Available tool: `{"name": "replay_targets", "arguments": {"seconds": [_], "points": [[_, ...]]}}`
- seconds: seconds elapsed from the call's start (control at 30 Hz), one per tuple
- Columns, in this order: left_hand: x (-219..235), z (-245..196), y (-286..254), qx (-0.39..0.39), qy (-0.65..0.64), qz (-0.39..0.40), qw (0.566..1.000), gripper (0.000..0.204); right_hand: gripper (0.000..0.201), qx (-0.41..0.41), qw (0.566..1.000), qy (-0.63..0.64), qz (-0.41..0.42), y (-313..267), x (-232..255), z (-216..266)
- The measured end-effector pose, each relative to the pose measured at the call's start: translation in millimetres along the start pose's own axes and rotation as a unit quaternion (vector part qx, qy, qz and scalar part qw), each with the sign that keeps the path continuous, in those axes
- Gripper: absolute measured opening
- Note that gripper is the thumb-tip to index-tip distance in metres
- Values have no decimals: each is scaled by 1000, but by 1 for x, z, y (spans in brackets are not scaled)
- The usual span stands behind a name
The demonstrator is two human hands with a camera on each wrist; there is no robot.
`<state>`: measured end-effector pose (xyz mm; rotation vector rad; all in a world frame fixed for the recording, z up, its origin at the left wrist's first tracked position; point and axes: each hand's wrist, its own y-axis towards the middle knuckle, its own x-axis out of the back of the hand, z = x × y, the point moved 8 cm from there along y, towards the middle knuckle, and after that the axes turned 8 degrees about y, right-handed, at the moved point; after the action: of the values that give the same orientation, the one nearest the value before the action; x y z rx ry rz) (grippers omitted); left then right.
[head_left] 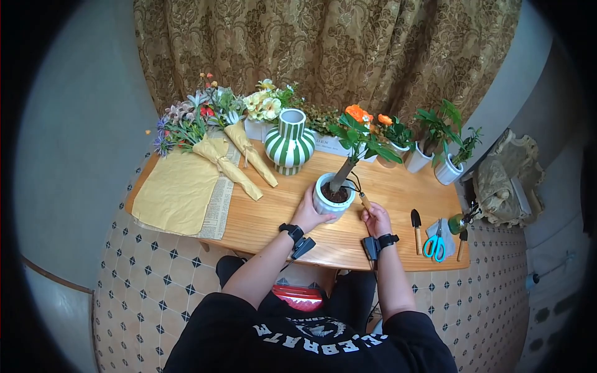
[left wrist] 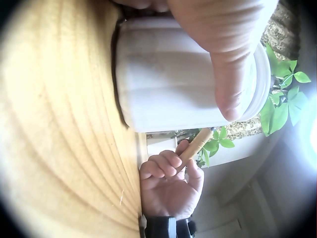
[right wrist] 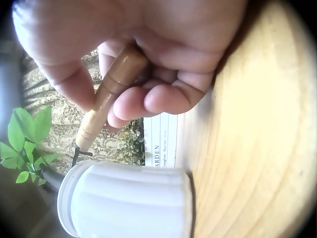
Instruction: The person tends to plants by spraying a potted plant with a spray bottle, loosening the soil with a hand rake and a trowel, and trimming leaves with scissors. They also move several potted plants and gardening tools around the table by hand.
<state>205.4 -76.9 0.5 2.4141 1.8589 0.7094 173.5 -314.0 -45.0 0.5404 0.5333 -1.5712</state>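
A white ribbed flower pot (head_left: 328, 210) stands on the table, holding dark soil and a thick-stemmed green plant (head_left: 348, 146). My left hand (head_left: 309, 213) grips the pot's left side, its thumb (left wrist: 230, 84) lying along the wall near the rim. In my right hand (head_left: 377, 222) is a small hand rake (head_left: 365, 200), held by its wooden handle (right wrist: 106, 96) between thumb and curled fingers. The rake's dark prongs (head_left: 354, 181) reach over the pot's right rim beside the stem. In the right wrist view the pot hides the prong tips.
Green-striped vase (head_left: 290, 146) behind the pot. Wrapped bouquets (head_left: 227, 168) and brown paper (head_left: 177, 189) lie left. Potted plants (head_left: 421, 155) line the back right. At the right edge are a small trowel (head_left: 416, 231), blue-handled scissors (head_left: 435, 247) and a green bottle (head_left: 458, 224).
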Motion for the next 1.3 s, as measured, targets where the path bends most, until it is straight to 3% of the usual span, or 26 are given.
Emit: {"name": "replay_targets", "arguments": {"seconds": [1.3], "points": [[5, -4, 0, -7, 38, -24, 999, 103, 22, 7, 1000, 28, 10, 1, 5, -1]]}}
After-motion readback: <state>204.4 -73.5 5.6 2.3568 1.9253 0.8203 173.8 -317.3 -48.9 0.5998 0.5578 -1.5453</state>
